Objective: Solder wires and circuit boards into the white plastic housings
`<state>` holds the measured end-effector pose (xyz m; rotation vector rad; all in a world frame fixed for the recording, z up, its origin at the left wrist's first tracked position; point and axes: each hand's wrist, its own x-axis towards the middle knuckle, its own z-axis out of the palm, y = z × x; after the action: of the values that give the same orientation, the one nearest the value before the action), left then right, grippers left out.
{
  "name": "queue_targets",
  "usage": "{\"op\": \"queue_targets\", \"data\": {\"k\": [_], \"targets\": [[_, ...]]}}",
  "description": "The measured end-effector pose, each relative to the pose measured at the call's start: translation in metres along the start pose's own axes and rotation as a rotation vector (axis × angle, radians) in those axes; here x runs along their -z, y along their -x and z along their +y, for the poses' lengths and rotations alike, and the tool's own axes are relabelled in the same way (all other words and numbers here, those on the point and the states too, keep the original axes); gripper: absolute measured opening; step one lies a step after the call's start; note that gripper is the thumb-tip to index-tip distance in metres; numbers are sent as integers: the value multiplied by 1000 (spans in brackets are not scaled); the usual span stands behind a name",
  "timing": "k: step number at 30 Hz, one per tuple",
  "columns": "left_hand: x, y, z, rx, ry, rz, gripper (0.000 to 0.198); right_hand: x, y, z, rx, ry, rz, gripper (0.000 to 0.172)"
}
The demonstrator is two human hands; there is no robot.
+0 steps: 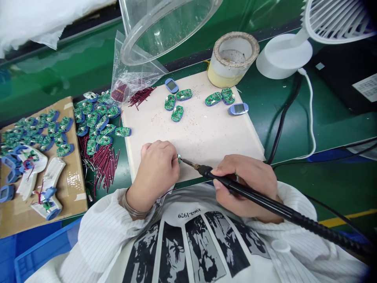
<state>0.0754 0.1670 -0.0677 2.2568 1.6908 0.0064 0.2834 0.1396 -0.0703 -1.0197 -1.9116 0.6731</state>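
Your soldering iron (273, 207) tip meets a small green board (179, 158) at the near edge of the beige mat (206, 133).

Your left hand (157, 167) is curled shut, pinching that board at its fingertips so only a sliver shows. Your right hand (247, 184) is closed round the iron's black handle like a pen. More green boards (97, 118) are heaped to your left beside loose red wires (103, 165); a tape roll (234, 59) and a white fan (284, 55) stand at the far side.
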Motion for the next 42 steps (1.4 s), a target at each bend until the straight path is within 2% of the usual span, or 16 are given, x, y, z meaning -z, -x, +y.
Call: {"op": "queue_targets", "data": {"k": [20,26,32,37,42], "targets": [[-1,-1,1,2,-3,3,12,-3,-2,-1,56,46,-13,18],[-2,-1,1,5,-12,9,12,-1,0,-2,111,71,-4,26],[-1,-1,1,4,-16,10,12,7,-2,-7,25,44,1,21],[-2,-2,2,14,-21,11,11,10,-4,-10,33,55,27,17],[-4,1,0,16,1,22,10,11,-4,-2,60,193,-26,11]]}}
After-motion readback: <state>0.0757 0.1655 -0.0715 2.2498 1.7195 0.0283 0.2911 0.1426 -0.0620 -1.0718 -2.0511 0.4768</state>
